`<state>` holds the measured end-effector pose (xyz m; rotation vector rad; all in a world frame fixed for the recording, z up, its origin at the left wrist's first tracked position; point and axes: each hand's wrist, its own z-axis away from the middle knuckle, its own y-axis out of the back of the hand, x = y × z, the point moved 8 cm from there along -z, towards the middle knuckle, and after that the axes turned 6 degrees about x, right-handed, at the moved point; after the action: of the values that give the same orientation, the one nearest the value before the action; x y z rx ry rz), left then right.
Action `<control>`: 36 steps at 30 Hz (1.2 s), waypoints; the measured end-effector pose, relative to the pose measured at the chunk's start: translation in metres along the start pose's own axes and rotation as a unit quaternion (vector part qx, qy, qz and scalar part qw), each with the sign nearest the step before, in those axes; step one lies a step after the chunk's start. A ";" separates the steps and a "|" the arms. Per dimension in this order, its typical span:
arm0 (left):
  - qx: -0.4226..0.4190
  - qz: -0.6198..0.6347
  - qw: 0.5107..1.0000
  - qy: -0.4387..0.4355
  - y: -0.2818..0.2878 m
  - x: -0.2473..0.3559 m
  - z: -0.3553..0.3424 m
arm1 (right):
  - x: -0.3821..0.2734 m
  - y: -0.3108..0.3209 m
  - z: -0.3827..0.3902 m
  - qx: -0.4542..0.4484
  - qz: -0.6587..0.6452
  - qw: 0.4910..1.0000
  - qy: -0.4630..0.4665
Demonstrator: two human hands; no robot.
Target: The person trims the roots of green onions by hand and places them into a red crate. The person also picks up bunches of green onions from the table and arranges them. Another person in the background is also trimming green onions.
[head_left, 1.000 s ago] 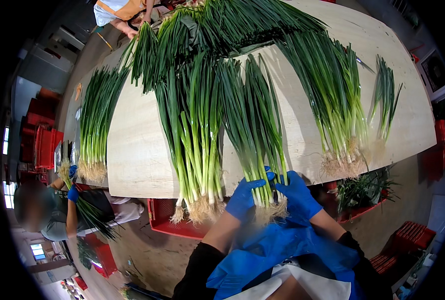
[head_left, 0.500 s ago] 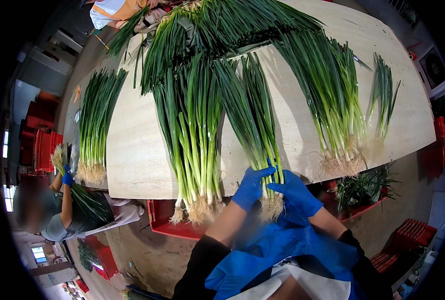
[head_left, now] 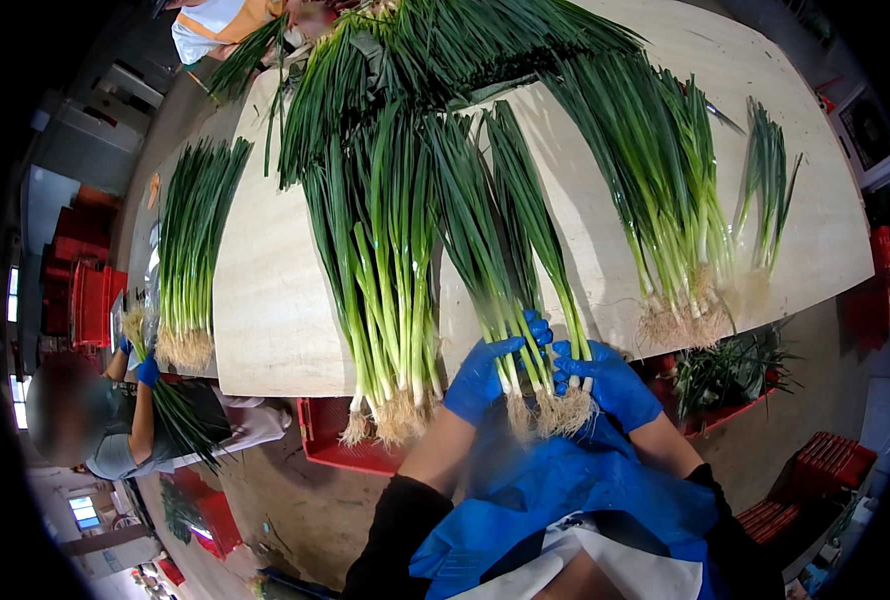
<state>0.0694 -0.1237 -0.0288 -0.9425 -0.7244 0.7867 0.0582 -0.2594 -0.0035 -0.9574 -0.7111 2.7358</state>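
My blue-gloved left hand [head_left: 490, 365] grips several green onions [head_left: 470, 230] near their white ends, roots hanging over the table's front edge. Beside it, my blue-gloved right hand [head_left: 605, 385] closes on a few more stalks [head_left: 540, 235] of the same small bunch, with a gap between the two portions. A larger group of green onions [head_left: 385, 260] lies just left of my hands, its pale roots at the edge. Another pile [head_left: 665, 200] rests to the right, near a small thin bunch [head_left: 765, 190].
The pale wooden table [head_left: 265, 300] also bears a heap [head_left: 445, 45] at the back and a row [head_left: 195, 250] at left. Red crates [head_left: 345, 450] stand below. A co-worker [head_left: 95, 420] at left handles onions; another person [head_left: 215, 25] works at the back.
My hands have spread apart, splitting the small bunch into two portions. The left co-worker's hands shifted slightly, and the person at the back has moved leftward.
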 end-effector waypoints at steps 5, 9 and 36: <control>0.019 -0.001 1.000 -0.008 -0.006 0.008 0.002 | -0.009 -0.002 -0.002 0.020 0.001 1.000 0.022; 0.000 0.010 1.000 -0.010 -0.002 0.008 0.002 | -0.004 0.008 -0.009 0.031 -0.041 0.998 0.041; 0.177 -0.143 0.968 -0.110 0.036 0.028 0.029 | -0.013 0.045 -0.047 0.122 0.099 0.978 0.137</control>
<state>0.0504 -0.0752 -0.0441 -0.4190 -0.8557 0.7383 0.0977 -0.2843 -0.0500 -1.3691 -0.2393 2.6875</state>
